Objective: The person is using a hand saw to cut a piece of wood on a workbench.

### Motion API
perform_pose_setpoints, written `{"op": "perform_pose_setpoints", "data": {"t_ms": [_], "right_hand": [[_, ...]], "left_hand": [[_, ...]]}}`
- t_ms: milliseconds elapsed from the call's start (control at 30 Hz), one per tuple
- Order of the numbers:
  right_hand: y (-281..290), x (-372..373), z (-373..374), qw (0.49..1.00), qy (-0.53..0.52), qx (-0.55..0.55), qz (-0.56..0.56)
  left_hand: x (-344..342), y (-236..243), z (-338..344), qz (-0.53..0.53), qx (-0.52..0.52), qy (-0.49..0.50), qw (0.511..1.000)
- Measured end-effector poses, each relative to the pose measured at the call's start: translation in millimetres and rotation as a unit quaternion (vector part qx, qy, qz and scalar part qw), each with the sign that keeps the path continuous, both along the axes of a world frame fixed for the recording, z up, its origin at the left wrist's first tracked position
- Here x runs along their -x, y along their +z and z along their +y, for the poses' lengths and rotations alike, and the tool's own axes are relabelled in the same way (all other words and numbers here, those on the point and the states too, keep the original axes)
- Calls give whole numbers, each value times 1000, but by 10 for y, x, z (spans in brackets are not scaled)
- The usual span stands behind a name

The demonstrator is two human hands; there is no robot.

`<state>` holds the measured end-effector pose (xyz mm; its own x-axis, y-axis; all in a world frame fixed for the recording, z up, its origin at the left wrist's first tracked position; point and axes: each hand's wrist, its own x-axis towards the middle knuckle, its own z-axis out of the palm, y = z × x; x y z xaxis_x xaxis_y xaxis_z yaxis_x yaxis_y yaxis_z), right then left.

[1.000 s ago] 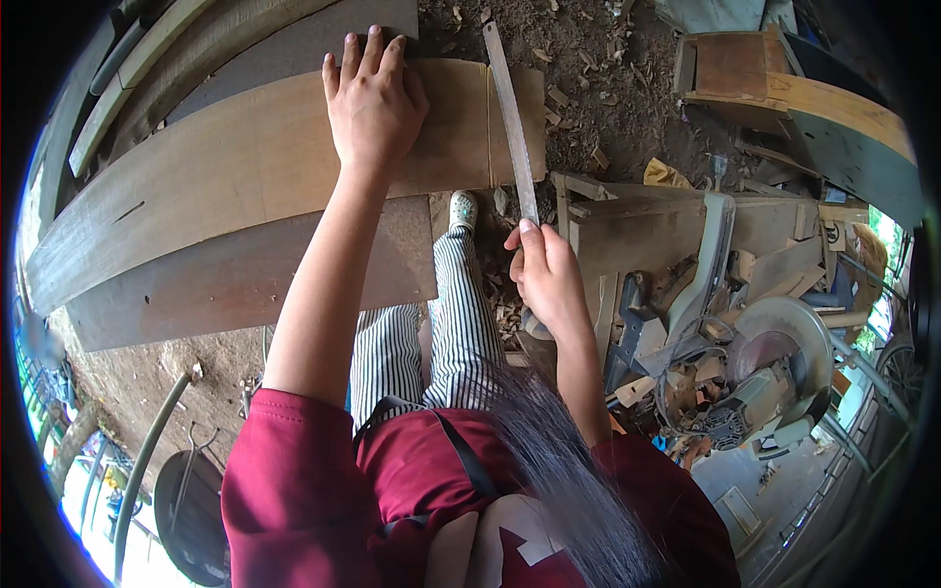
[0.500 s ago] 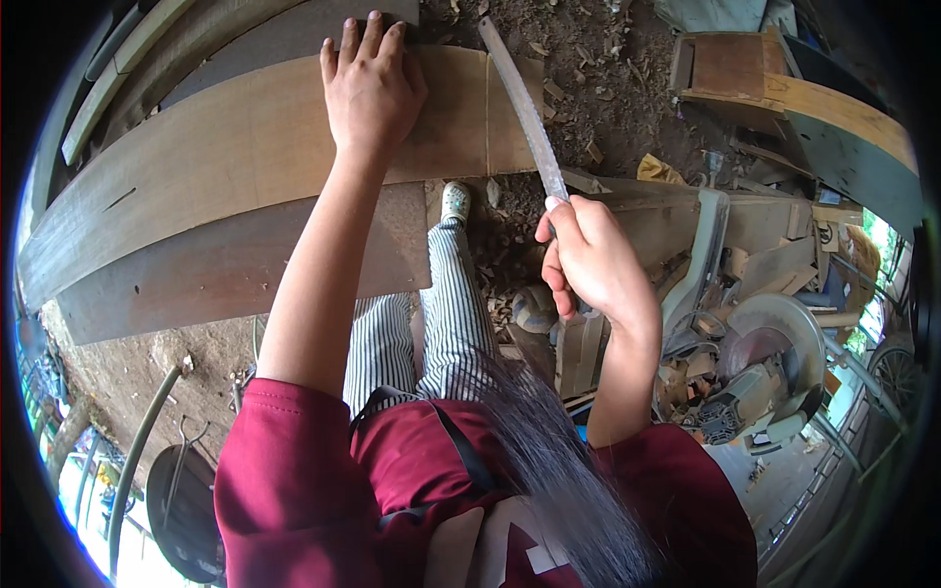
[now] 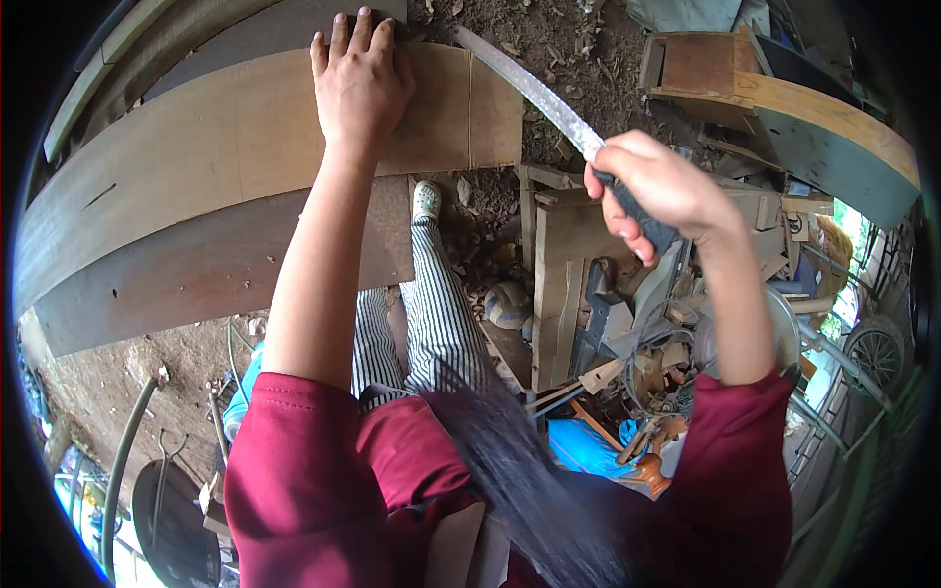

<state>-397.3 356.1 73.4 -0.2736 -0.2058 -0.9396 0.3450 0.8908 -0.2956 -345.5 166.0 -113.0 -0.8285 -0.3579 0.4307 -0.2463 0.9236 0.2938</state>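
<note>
1. Our landmark is the tan plank [image 3: 265, 137], stretched out in front of us; a darker board [image 3: 225, 255] shows along its near edge, and a thin line [image 3: 470, 108] crosses it close to its right end.
2. Our left hand [image 3: 361, 98] rests palm down on the plank, fingers out straight and slightly spread, clasping nothing we can see; the fingertips reach past the plank's far edge.
3. Our right hand [image 3: 667, 186], off the plank's right end, has its fingers curled around the black handle [image 3: 659, 233] of a saw [image 3: 549, 103]. The blade slants toward the plank's far right corner; we cannot tell whether it touches.
4. We judge the tip could skid toward our left hand if the angled blade caught or our wrist turned.
5. The plank might slide or tip, since we see only one palm steadying it and its underside is hidden; a drop could catch our shoe [image 3: 425, 201], just beyond its near edge.
6. Among containers, a box-like wooden cabinet [image 3: 696, 69] lies well right of the plank; we cannot make out any contents.
7. A blue bag-like thing [image 3: 588, 446], nearer us than the plank, has wood pieces beside it; what it holds is hidden.
</note>
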Motion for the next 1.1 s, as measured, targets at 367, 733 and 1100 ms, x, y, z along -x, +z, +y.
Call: {"op": "perform_pose_setpoints", "data": {"t_ms": [367,733,1100], "right_hand": [[-443,-628,-140,993,-86,80,20],[-1003,-1043,-36,963,-193,139,130],[-1567,-1283,-1,936,-169,134,278]], "left_hand": [[-22,69,7,-4,18,-11,1000],[-28,59,-8,-6,25,-19,999],[-13,-36,0,-7,48,-23,999]]}}
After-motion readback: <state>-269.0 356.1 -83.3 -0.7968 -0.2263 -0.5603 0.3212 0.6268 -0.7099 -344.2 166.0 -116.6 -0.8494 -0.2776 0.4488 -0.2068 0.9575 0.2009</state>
